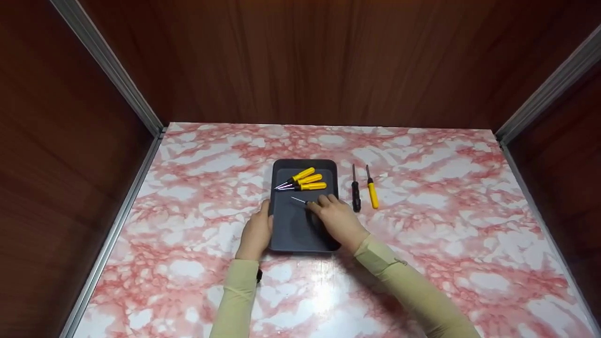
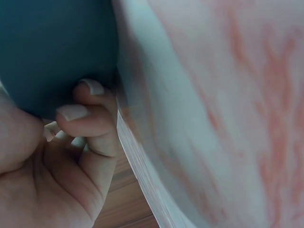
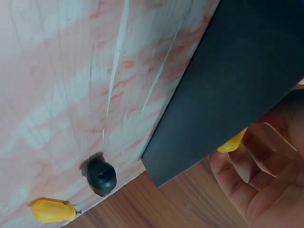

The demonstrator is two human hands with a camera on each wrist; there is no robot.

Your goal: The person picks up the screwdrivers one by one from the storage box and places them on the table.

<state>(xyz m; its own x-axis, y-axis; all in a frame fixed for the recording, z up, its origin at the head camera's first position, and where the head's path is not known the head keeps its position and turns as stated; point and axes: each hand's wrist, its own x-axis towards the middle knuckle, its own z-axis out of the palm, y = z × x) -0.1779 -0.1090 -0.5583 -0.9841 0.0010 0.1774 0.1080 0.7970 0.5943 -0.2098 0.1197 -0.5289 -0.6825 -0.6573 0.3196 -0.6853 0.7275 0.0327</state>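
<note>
A dark grey rectangular tray (image 1: pixel 300 234) lies before me on the table. My left hand (image 1: pixel 257 230) grips its left wall, with curled fingertips (image 2: pixel 76 112) against the outside in the left wrist view. My right hand (image 1: pixel 335 218) reaches over the right wall and holds a small screwdriver (image 1: pixel 298 200) low inside the tray. Its thin shaft points left, and its yellow handle (image 3: pixel 232 141), mostly covered by the fingers, peeks out in the right wrist view. Beyond that, three yellow-handled screwdrivers (image 1: pixel 310 179) lie fanned out, tips together toward the left wall.
Right of the tray lie a black screwdriver (image 1: pixel 356 195) and a yellow-handled screwdriver (image 1: pixel 372 192), both with shafts pointing away from me. The red-and-white marbled table (image 1: pixel 211 164) is enclosed by brown wood-grain panels (image 1: pixel 328 61) at the back and sides.
</note>
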